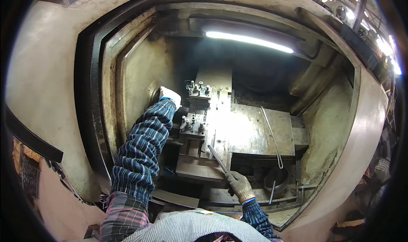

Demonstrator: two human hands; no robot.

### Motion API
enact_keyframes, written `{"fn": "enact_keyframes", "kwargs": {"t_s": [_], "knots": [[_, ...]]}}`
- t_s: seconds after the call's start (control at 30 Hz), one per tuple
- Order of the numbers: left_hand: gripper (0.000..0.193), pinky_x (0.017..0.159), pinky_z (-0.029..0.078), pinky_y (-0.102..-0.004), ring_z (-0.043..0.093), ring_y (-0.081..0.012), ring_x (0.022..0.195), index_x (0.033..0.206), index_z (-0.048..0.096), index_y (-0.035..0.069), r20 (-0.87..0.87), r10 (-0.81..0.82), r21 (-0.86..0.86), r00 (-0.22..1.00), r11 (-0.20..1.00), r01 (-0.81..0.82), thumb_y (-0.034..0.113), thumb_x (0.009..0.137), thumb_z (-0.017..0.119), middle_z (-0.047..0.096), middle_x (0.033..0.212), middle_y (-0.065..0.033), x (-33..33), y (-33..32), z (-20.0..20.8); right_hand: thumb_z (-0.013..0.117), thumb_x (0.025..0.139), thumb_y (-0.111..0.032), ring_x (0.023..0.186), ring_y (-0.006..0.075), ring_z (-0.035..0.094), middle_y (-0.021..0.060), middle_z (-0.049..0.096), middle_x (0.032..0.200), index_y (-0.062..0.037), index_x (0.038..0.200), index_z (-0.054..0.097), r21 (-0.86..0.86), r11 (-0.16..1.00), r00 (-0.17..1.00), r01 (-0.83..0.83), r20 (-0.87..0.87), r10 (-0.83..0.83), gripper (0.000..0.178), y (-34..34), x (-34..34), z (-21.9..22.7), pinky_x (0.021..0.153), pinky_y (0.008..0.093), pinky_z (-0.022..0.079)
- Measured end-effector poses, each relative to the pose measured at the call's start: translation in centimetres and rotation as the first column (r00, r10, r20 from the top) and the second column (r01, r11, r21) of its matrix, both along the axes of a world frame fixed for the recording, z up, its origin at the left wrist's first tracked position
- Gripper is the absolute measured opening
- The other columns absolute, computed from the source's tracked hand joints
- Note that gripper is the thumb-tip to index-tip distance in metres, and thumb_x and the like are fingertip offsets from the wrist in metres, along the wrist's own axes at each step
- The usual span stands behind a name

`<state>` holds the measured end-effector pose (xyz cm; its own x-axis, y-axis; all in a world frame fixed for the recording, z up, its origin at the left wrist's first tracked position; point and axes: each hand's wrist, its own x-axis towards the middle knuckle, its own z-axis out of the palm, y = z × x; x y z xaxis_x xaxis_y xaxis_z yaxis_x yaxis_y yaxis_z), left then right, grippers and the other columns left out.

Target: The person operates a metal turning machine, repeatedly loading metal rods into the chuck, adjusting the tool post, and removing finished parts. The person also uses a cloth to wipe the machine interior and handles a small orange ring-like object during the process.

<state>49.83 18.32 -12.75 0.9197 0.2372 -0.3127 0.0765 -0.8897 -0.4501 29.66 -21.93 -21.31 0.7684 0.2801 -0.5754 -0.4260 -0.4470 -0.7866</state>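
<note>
My left hand point(171, 95), in a pale work glove, reaches deep into the lathe, up against the round spindle part point(155, 91) in the left wall. Its fingers are turned away and hidden, so whether it grips anything does not show. A grey glove covers my right hand point(239, 186), which is closed around the lower end of a straight metal rod point(218, 159). The rod slants up and left over the front of the tool slide point(199, 169). Two tool posts with bolts, a far one point(199, 90) and a nearer one point(193, 126), stand just right of my left arm.
A bright metal plate point(255, 131) lies right of the tool posts, with a long thin hooked rod point(272, 133) on it. Near my right hand sits a dark round container point(276, 180) with a short bar point(272, 193) leaning at it. A lamp tube point(248, 42) glows overhead.
</note>
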Motion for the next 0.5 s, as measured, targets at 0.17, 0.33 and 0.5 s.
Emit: {"fn": "enact_keyframes", "kwargs": {"t_s": [0.17, 0.33, 0.5], "knots": [[0.039, 0.095, 0.057, -0.0451, 0.072, -0.0334, 0.108, 0.118, 0.077, 0.012, -0.045, -0.376, -0.535, 0.926, 0.791, 0.296, 0.040, 0.096, 0.061, 0.077, 0.116, -0.0135, 2.9, -6.2, 0.2, 0.062, 0.106, -0.037, 0.059, 0.0145, 0.067, 0.0057, 0.075, 0.078, -0.0082, 0.126, 0.074, -0.034, 0.999, 1.000, -0.009, 0.012, 0.009, 0.037, -0.5, 0.1, -0.1, 0.052, 0.0320, 0.054], [0.034, 0.082, 0.060, -0.0466, 0.072, -0.0332, 0.095, 0.125, 0.071, 0.019, 0.378, -0.366, -0.490, 0.850, 0.700, 0.519, 0.042, 0.104, 0.059, 0.075, 0.104, -0.0121, 2.1, -12.5, 1.0, 0.063, 0.105, -0.041, 0.061, 0.0150, 0.067, 0.0088, 0.075, 0.082, -0.0105, 0.128, 0.074, -0.050, 0.998, 0.999, -0.034, 0.030, 0.036, 0.039, 0.2, -0.1, -0.2, 0.054, 0.0332, 0.054], [0.025, 0.071, 0.059, -0.0372, 0.072, -0.0244, 0.080, 0.124, 0.071, 0.014, 0.808, -0.174, -0.349, 0.563, 0.629, 0.694, 0.028, 0.107, 0.059, 0.074, 0.093, -0.0096, -4.5, -15.2, 10.9, 0.063, 0.102, -0.055, 0.089, 0.0273, 0.076, 0.0141, 0.078, 0.098, -0.0177, 0.129, 0.075, -0.283, 0.959, 0.942, 0.015, 0.325, 0.082, 0.047, 1.2, 0.9, -0.2, 0.078, 0.0402, 0.058]]}}
